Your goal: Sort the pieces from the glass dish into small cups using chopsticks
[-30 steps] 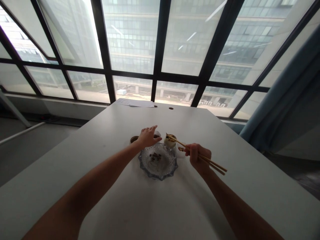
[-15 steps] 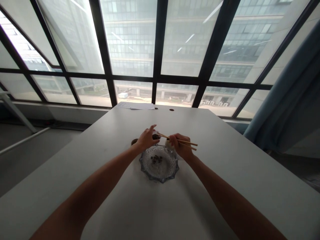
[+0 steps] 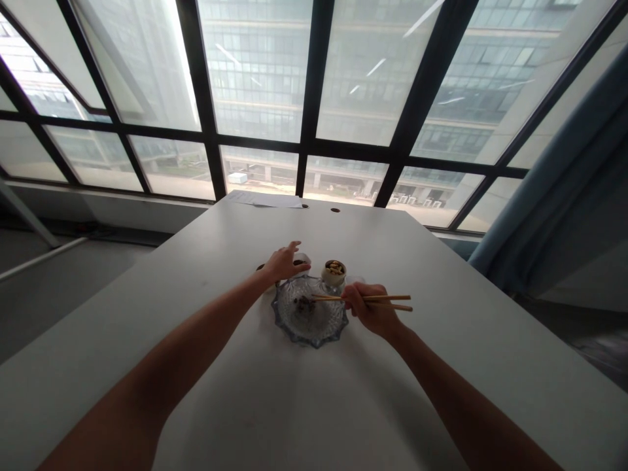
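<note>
My right hand (image 3: 373, 306) is closed around a pair of wooden chopsticks (image 3: 387, 298). Their tips reach into a clear glass bowl (image 3: 314, 341) with a scalloped rim, at small dark pieces (image 3: 305, 303) lying there. Just beyond the bowl, my left hand (image 3: 284, 263) curls round a small white cup (image 3: 305, 258), thumb across its near side and a finger stretched out past it. Dark contents show inside this cup. Beside it on the right stands a small pale cup (image 3: 333, 277) of yellowish-brown pieces. Another cup is mostly hidden behind my left wrist.
The bowl and cups stand on a white table (image 3: 235, 392). Sheets of paper (image 3: 265, 199) lie at its far edge, near two round holes. Large black-framed windows rise beyond, and a blue curtain (image 3: 540, 190) hangs at the right.
My right hand has brought the chopsticks from the white cup down and toward me, so their tips are now in the glass bowl. The pale cup has come into fuller view. My left hand stays at the white cup.
</note>
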`<state>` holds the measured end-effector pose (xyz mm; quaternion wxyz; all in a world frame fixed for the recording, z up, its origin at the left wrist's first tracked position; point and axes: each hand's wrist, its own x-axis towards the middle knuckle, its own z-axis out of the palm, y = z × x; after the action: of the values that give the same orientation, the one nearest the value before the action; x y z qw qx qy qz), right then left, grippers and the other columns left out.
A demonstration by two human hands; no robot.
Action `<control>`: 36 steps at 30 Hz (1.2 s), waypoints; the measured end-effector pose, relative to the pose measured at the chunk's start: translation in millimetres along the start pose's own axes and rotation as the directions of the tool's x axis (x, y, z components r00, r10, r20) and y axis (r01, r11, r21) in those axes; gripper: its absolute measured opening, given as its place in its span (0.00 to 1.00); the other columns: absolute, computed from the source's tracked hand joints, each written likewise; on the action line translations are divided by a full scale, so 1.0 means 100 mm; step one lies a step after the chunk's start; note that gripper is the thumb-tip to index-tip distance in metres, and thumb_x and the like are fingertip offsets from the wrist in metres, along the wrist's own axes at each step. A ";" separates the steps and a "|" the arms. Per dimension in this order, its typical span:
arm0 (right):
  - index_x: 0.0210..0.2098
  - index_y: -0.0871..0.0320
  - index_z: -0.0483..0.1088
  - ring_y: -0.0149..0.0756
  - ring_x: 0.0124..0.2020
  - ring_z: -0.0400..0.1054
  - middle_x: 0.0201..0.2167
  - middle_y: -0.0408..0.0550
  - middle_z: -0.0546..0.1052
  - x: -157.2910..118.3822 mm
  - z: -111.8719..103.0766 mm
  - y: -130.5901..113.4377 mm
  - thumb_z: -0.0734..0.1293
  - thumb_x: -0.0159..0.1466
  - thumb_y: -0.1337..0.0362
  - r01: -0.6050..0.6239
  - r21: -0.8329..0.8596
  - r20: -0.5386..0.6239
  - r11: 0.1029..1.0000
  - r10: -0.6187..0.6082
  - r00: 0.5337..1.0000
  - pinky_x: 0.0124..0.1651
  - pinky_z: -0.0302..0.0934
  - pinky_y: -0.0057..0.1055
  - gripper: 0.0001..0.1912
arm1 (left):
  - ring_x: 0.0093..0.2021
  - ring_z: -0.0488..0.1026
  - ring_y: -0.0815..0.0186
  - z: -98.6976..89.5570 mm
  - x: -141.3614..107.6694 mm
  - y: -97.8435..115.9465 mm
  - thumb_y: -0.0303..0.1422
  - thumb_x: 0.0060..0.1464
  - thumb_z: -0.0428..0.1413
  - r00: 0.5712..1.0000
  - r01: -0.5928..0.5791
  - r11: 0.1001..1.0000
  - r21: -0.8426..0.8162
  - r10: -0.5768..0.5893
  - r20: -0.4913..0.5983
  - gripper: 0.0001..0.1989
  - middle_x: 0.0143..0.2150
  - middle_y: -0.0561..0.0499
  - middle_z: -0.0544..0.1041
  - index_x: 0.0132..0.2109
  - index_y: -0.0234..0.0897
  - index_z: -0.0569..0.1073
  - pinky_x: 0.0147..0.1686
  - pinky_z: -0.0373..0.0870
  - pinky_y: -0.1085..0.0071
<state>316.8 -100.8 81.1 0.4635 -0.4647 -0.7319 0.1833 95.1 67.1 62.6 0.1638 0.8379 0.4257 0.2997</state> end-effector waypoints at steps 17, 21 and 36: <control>0.26 0.58 0.74 0.32 0.12 0.64 0.15 0.46 0.73 -0.12 0.19 0.14 0.64 0.64 0.37 -0.172 0.255 -0.217 0.951 0.230 0.949 0.14 0.57 0.25 0.30 | 0.58 0.70 0.49 -0.11 -0.97 -0.58 0.51 0.51 0.60 0.959 0.124 0.991 -0.055 -0.134 -0.250 0.37 0.59 0.36 0.72 0.61 0.33 0.65 0.59 0.66 0.51; 0.24 0.60 0.72 0.31 0.10 0.62 0.14 0.47 0.72 -0.09 0.21 0.18 0.67 0.57 0.32 -0.270 0.494 -0.296 0.826 0.452 0.842 0.11 0.55 0.24 0.34 | 0.56 0.72 0.49 -0.06 -1.00 -0.62 0.49 0.47 0.63 0.957 0.131 0.988 -0.080 -0.147 -0.249 0.37 0.57 0.38 0.74 0.60 0.35 0.66 0.57 0.68 0.52; 0.28 0.59 0.73 0.32 0.17 0.68 0.20 0.47 0.75 0.49 0.40 0.17 0.64 0.65 0.38 -0.020 0.147 -0.404 0.989 0.079 0.911 0.20 0.64 0.27 0.29 | 0.57 0.71 0.48 -0.05 -0.98 -0.61 0.48 0.50 0.62 0.966 0.107 0.992 -0.066 -0.120 -0.230 0.35 0.58 0.39 0.73 0.61 0.38 0.66 0.58 0.67 0.50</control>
<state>284.2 -44.0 74.1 0.6328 -0.4775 -0.5922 0.1445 9.4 23.5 -1.2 0.1516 0.7663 0.4813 0.3976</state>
